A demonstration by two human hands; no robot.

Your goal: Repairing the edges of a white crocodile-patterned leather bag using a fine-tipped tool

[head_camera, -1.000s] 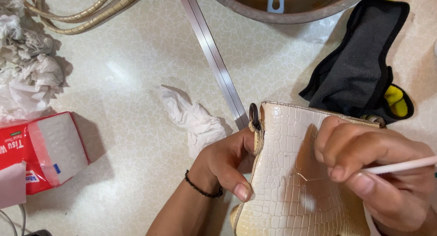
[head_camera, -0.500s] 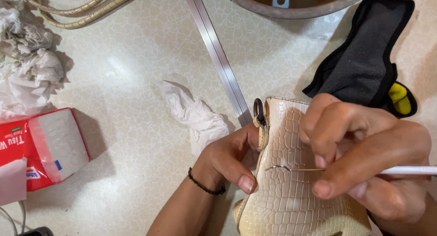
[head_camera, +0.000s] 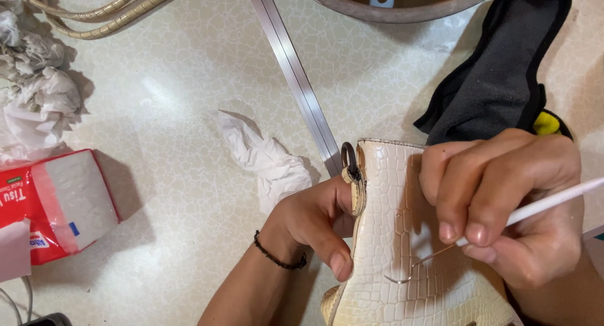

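A cream bag point(head_camera: 415, 250) with a glossy, crocodile-scale embossed surface lies on the pale, crackle-patterned bench point(head_camera: 176, 112), its lower part cut off by the bottom edge of the view. The left hand point(head_camera: 314, 222) grips the bag's left edge, thumb pressed on the front, just below a dark metal ring point(head_camera: 348, 156). The right hand point(head_camera: 509, 206) pinches a thin white-handled tool point(head_camera: 553, 202) whose fine curved metal hook point(head_camera: 409, 272) touches the bag's face; the handle runs out of view at right. Nearby lie a crumpled white tissue point(head_camera: 267, 159), a straight metal strip point(head_camera: 296, 80), a black cloth point(head_camera: 497, 80) hiding most of something yellow, and a red tissue pack point(head_camera: 56, 203). Compared with half a second ago, the right hand's fingers have lifted, exposing the hook, and the view sits slightly closer.
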